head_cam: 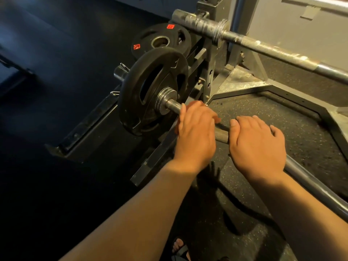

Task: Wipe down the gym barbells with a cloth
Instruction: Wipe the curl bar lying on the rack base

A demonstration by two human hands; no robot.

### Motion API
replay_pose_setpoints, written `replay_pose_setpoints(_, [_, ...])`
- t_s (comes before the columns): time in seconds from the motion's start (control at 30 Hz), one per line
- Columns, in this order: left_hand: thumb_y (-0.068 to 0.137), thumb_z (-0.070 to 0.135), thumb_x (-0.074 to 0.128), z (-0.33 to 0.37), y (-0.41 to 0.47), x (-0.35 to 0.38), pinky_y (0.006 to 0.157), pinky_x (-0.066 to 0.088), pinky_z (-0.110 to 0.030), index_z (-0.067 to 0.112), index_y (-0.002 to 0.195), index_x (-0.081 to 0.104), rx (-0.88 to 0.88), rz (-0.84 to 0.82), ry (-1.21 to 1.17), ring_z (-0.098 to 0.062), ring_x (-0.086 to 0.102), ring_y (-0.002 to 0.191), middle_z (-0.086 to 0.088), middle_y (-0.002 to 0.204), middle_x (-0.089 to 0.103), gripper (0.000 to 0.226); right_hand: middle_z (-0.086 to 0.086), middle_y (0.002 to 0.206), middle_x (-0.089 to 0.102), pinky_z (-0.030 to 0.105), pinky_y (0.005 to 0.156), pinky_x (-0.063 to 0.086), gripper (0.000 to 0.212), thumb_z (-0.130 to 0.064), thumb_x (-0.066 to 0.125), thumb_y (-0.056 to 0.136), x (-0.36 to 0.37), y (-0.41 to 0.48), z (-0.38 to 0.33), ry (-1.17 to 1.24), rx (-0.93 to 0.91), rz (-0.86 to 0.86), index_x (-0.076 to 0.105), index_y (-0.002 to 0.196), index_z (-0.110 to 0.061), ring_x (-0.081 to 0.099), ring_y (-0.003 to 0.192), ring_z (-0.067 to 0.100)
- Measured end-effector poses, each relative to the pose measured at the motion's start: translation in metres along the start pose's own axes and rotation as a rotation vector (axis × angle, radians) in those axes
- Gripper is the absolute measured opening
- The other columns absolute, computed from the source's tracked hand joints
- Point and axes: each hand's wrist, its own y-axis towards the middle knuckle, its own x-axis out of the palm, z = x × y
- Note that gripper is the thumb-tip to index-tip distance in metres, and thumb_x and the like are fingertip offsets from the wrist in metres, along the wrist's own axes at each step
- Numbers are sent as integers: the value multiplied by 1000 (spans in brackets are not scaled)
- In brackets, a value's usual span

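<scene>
Bare forearms point(131, 213) near | left hand point(195, 132), right hand point(258, 146) curl fingers over loaded barbell point(222, 136) | speckled rubber mat point(282, 119) beneath | second barbell point(263, 47) racked far right

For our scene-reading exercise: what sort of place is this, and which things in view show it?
Most likely a gym's weightlifting area: a barbell loaded with a black weight plate, a second barbell higher up at a steel rack, and speckled rubber flooring.

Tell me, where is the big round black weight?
The big weight is left of centre in the head view, on the lower bar, just beyond the left hand, with another weight behind it.
</scene>
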Motion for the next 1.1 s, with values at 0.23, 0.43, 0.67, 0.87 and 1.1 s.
replay_pose_setpoints(0.23, [102,16,45,-47,24,-44,125,5,-25,21,127,65,98,-151,-92,6,35,133,8,132,60,32,-3,135,63,51,117,29,54,-45,17,108,-2,2,2,11,-23,-12,61,130,-24,45,141,20])
replay_pose_setpoints(0.43, [108,19,36,-34,1,-12,128,-4,-41,22,148,44,-64,-3,-74,-8,2,156,7,162,31,41,-5,130,65,50,115,32,54,-45,16,107,-2,3,3,50,-17,-12,63,124,-25,46,140,20])
replay_pose_setpoints(0.67, [107,27,33,-43,1,-22,128,10,-40,19,142,48,50,-44,30,-12,24,151,1,151,45,39,-5,134,64,47,115,31,52,-43,18,107,-2,4,2,62,-13,-24,63,126,-26,43,143,19])
replay_pose_setpoints(0.87, [104,28,39,-37,54,-33,104,42,-42,24,92,63,54,-75,264,-10,50,89,10,88,56,27,-4,123,67,48,109,37,51,-42,17,107,-1,7,4,57,-9,-29,64,118,-26,53,131,21])
replay_pose_setpoints(1.1, [107,24,36,-40,16,-33,124,21,-45,20,126,56,138,-148,69,-11,43,134,5,128,54,28,-7,124,66,48,112,34,51,-43,15,107,1,8,5,66,-6,-37,63,118,-28,50,134,19])
